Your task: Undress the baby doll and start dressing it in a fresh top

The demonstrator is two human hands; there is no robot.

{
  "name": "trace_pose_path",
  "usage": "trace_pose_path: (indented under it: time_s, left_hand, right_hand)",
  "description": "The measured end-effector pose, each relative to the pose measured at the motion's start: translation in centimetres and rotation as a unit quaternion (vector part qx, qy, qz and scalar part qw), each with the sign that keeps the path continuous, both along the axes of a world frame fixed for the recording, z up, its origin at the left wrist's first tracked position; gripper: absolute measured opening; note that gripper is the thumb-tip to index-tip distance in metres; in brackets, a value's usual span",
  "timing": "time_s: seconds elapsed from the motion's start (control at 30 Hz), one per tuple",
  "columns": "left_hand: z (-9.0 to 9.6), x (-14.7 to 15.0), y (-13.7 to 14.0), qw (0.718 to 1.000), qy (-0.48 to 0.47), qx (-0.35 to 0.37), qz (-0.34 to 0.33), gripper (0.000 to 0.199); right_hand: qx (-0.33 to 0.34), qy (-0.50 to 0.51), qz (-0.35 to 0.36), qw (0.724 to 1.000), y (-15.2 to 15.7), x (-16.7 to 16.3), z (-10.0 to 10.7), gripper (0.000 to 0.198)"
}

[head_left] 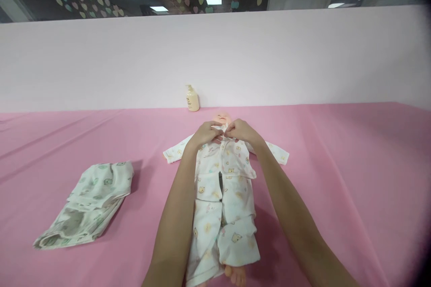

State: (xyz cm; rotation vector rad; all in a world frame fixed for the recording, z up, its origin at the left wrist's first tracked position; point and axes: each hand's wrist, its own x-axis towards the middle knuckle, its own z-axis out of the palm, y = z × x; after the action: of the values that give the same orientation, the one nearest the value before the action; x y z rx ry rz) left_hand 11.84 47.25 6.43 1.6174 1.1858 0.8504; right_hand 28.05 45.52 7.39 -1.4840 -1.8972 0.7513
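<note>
A baby doll [222, 119] lies on its back, dressed in a white long-sleeved baby shirt [232, 157] with small bear prints. Matching baby trousers [237, 199] cover its legs, and one bare foot shows at the bottom. My left hand [208, 134] and my right hand [241, 131] meet at the shirt's collar, just below the doll's chin. The fingers of both are bent and pinch the shirt's front edges; the exact fastening between them is hidden. Both sleeves stretch out to the sides.
A folded white cloth [90, 206] with green prints lies to the left on the pink sheet [330, 215]. Behind the doll's head, a pump bottle [192, 99] stands against the white wall [286, 58]. Above the wall is dark glass with paper hearts and light reflections.
</note>
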Motion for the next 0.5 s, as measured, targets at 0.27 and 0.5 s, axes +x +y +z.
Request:
trace_pose_path:
  time_s: [0.27,0.5]
  left_hand:
    - [-0.4,0.1,0.1,0.985,0.147,0.087,-0.012,0.054]
    - [-0.2,0.5,-0.4,0.968,0.212,0.132,-0.005,0.062]
  right_hand:
    - [0.016,-0.136,-0.014,0.991,-0.8,-0.6,0.7,0.008]
    - [-0.013,-0.175,-0.029,0.984,-1.2,-1.0,1.5,0.012]
